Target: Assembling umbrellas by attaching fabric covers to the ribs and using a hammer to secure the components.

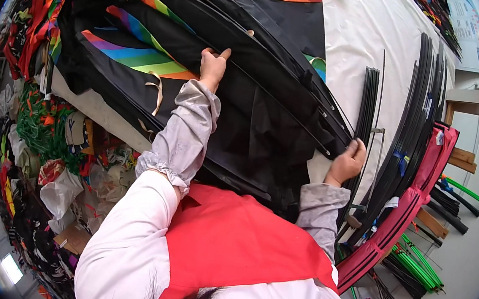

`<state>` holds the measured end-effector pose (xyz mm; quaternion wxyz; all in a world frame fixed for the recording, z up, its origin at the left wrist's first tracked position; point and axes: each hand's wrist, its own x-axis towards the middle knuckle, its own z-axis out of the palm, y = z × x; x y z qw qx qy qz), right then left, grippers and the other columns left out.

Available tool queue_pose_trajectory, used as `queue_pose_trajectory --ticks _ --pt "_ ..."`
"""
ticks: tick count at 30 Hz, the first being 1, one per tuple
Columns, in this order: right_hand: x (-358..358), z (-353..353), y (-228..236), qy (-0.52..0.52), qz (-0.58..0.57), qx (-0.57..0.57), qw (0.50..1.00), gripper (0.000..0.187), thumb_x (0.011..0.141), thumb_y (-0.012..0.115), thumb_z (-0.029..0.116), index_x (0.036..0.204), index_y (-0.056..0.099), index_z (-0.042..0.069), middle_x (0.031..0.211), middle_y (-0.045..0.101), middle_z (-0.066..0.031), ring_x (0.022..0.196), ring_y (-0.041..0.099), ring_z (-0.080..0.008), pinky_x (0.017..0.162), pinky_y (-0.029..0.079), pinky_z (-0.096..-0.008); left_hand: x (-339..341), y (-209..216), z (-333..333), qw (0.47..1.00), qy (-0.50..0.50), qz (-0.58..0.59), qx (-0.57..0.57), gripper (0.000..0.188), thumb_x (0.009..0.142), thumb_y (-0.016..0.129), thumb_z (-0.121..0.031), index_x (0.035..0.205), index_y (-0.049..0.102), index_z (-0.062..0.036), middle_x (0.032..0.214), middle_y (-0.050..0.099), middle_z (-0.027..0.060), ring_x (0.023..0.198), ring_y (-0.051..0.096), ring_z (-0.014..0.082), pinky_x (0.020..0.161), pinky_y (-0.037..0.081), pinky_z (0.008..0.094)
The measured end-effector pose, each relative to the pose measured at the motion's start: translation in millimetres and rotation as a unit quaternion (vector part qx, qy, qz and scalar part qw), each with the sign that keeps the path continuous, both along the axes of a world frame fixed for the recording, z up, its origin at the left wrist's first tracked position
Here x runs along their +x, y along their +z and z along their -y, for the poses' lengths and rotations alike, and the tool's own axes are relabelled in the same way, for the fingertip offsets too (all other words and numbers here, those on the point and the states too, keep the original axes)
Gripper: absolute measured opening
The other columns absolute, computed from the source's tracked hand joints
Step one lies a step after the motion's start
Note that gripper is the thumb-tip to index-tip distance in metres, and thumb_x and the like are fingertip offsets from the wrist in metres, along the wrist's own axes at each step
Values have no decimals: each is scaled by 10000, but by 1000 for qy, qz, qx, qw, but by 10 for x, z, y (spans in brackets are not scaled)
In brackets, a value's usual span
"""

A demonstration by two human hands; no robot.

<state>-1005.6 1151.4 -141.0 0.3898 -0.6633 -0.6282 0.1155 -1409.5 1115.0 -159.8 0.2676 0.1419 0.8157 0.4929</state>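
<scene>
A pile of black fabric pieces point(266, 123) with rainbow stripes, resembling kite sails, spreads across the table in front of me. Thin dark rods run along their edges toward the right. My left hand point(212, 68) grips a fold of the black fabric near the middle of the pile, its fingertips partly sunk in the cloth. At the pile's pointed right end, my right hand point(347, 163) pinches the tip of a thin black rod point(339, 119) between thumb and fingers. Beige ribbon ties point(158, 93) lie loose on the cloth left of my left forearm.
Bundles of black rods point(414, 111) lie on the white tabletop point(356, 29) at the right. Beyond them are a long pink bag point(398, 220) and green tubes point(417, 264). Heaped colourful cloth and plastic bags point(61, 190) fill the left side.
</scene>
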Motion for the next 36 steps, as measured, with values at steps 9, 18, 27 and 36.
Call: queue_pose_trajectory --ticks 9,18,27,36 --pt "2014 -45 -1500 -21 279 -396 874 241 859 631 270 892 670 35 905 669 -129 871 631 -344 797 491 -426 -56 86 1037 984 -149 49 89 621 927 612 -203 1434 352 42 1258 568 169 1100 570 254 1014 402 296" --pt "1613 358 -58 -109 55 -78 989 294 975 518 266 1114 614 26 874 658 -108 787 617 -289 775 478 -348 83 363 2404 977 179 110 -21 239 934 584 -169 1064 557 29 855 626 103 702 630 150 606 517 231" --pt "659 1940 731 236 -92 -434 865 137 856 679 137 871 700 3 684 620 -23 610 511 -113 571 409 -232 -68 20 2297 974 205 54 -74 257 933 592 -191 994 580 59 817 637 118 651 640 177 569 536 236" --pt "514 2167 801 216 -60 -488 844 194 843 715 200 821 714 8 618 625 0 548 488 -81 511 381 -216 -238 81 2331 953 161 253 -47 320 925 633 -251 914 593 66 739 628 124 547 638 205 429 499 247"
